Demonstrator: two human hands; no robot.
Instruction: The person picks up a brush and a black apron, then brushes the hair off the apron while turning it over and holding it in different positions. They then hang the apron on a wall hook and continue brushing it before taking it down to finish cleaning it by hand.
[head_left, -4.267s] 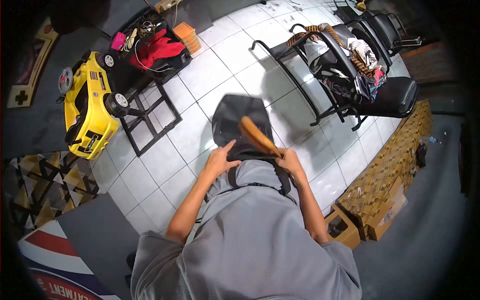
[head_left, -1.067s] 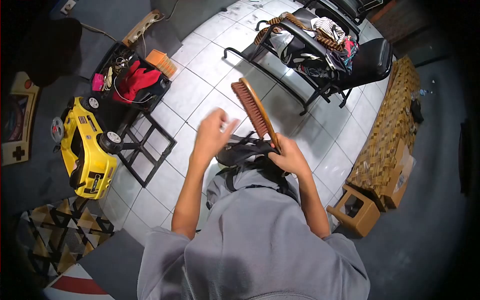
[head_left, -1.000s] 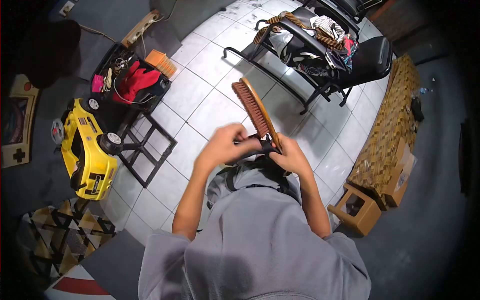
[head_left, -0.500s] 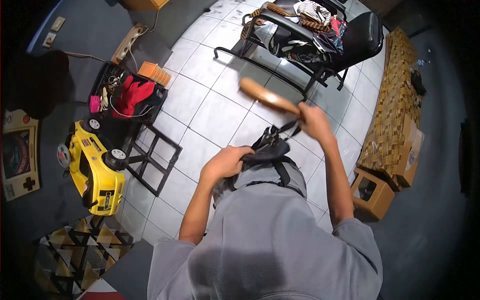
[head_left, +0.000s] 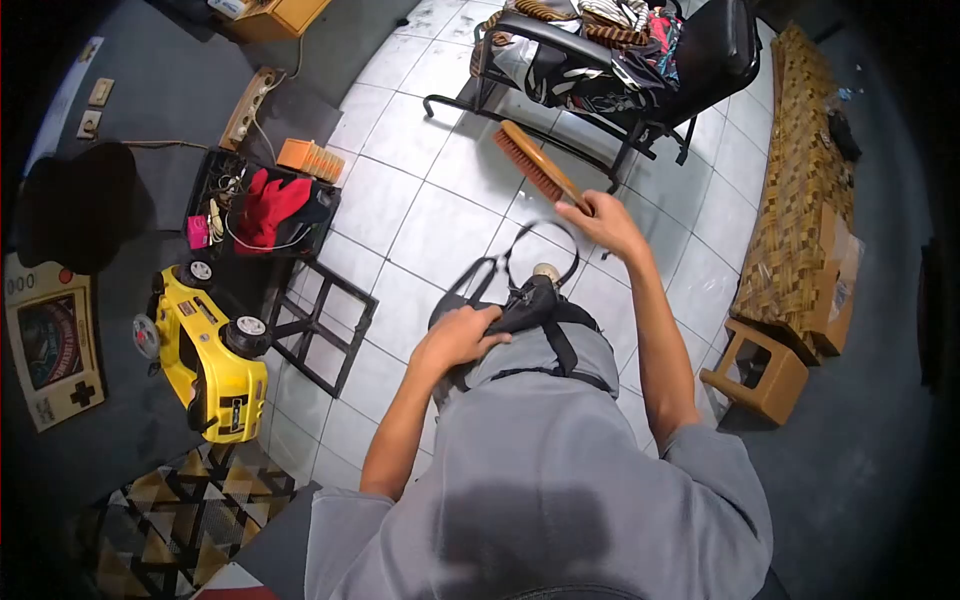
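Wooden brush (head_left: 535, 165) clenched by its handle in raised right hand (head_left: 605, 222). Just below that hand, black bag (head_left: 535, 303) on lap, grasped by left hand (head_left: 460, 338). Beyond brush, black chair (head_left: 715, 48); well left of left hand, yellow toy car (head_left: 215, 355).

I am seeing a brown wooden brush (head_left: 537, 167) pointing up and away, its reddish bristles facing left, its handle sitting in the right hand (head_left: 610, 222). A black bag (head_left: 530, 305) is lying bunched up under the left hand (head_left: 460, 337), its thin strap looping upward.
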